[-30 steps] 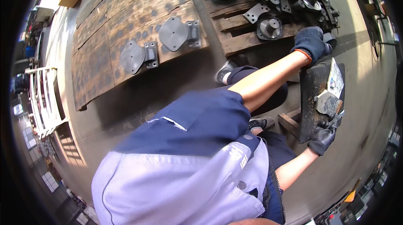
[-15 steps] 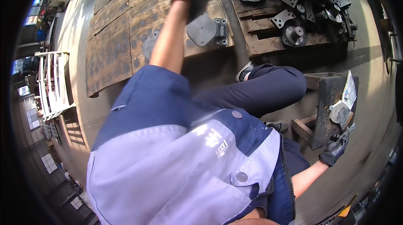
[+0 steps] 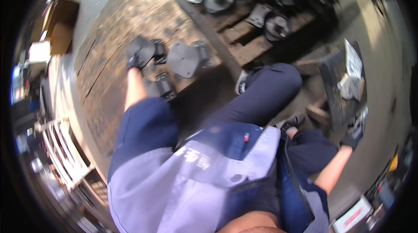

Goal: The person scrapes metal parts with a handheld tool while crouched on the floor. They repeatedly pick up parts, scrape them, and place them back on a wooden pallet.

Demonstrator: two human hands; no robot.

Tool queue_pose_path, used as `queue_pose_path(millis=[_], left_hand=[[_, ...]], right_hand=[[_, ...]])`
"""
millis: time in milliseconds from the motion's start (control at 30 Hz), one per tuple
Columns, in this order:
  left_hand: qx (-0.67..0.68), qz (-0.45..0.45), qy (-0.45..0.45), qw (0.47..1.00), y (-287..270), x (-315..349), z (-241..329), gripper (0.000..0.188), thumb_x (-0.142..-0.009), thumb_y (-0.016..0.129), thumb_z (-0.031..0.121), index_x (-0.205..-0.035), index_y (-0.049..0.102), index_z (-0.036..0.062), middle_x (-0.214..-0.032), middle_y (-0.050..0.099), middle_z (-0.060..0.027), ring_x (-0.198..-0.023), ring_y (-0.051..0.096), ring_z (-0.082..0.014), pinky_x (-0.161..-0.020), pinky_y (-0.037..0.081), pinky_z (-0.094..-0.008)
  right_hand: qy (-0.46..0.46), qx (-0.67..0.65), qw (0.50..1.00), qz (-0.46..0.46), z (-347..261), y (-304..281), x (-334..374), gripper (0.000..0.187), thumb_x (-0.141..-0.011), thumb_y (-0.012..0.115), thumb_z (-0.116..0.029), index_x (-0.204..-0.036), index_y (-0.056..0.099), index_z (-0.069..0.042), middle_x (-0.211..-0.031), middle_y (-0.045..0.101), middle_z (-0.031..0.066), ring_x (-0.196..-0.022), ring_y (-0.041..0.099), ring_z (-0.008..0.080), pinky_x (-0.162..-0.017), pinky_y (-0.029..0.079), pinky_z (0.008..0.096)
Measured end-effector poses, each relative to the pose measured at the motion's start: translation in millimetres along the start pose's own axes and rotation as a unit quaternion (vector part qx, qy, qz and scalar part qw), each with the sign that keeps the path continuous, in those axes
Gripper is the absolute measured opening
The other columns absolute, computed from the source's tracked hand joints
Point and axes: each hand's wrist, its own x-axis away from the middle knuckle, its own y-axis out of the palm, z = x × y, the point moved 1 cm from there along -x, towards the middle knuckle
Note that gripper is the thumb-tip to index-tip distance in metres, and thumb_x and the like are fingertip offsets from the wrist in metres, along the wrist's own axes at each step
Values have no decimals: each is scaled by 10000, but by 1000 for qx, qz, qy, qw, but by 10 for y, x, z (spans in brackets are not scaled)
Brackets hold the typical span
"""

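My left hand (image 3: 134, 62), in a dark glove, is at the near left edge of a round grey metal plate (image 3: 141, 48) on the wooden boards. Motion blur hides how its fingers sit. Against that plate lies a dark block with holes (image 3: 159, 52). A second rounded plate (image 3: 183, 60) and its block (image 3: 202, 52) lie to the right, and a third plate (image 3: 153, 88) with a block (image 3: 166, 86) is nearer me. Far to the right, my gloved right hand (image 3: 354, 133) is closed around a silvery metal tool (image 3: 363, 113), too blurred to name, beside a dark stand.
The dark stand (image 3: 337, 102) bears a pale worn block (image 3: 349, 87) and an upright white sheet (image 3: 353, 61). A wooden pallet (image 3: 249, 51) at the far side holds many metal flange parts (image 3: 219, 0). My bent knee (image 3: 283, 80) is between. A white rack (image 3: 65, 150) stands left.
My left hand has come back from the far side, down and left to a round plate. The view has shifted and blurred. My right hand still grips the silvery tool beside the stand.
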Motion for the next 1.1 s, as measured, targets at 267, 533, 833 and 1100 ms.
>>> queue_pose_path(millis=[267,533,833,1100], left_hand=[[-644,212,94,729,-273,348,554,522,-848,477,453,-1115,597,21,-1054,638,-152,-961,605,-311,-817,462,-399],[-564,229,340,717,1994,1238,370,336,-806,543,358,-999,623,95,-921,657,-162,-819,646,-315,-706,499,-394],[-558,-215,379,707,4080,2640,-1361,208,-767,577,234,-905,656,100,-821,637,-200,-799,622,-351,-741,491,-414],[-520,-198,309,771,4449,2926,-1487,187,-751,609,250,-820,643,80,-814,641,-180,-803,618,-355,-731,488,-430]], right_hand=[[-20,-93,990,102,-220,437,52,324,-905,505,-251,-1158,556,-54,-912,582,4,-611,423,59,-552,367,211],[-32,-201,978,43,-59,254,-67,360,-919,513,-255,-1238,529,-89,-1082,583,-14,-763,489,55,-666,381,208],[-34,-221,975,2,52,28,-221,414,-894,532,-265,-1263,508,-79,-987,577,-14,-624,403,43,-577,348,200],[-48,-50,996,64,-46,130,-138,416,-896,478,-311,-1251,517,-98,-1052,560,4,-752,428,71,-685,338,246]])
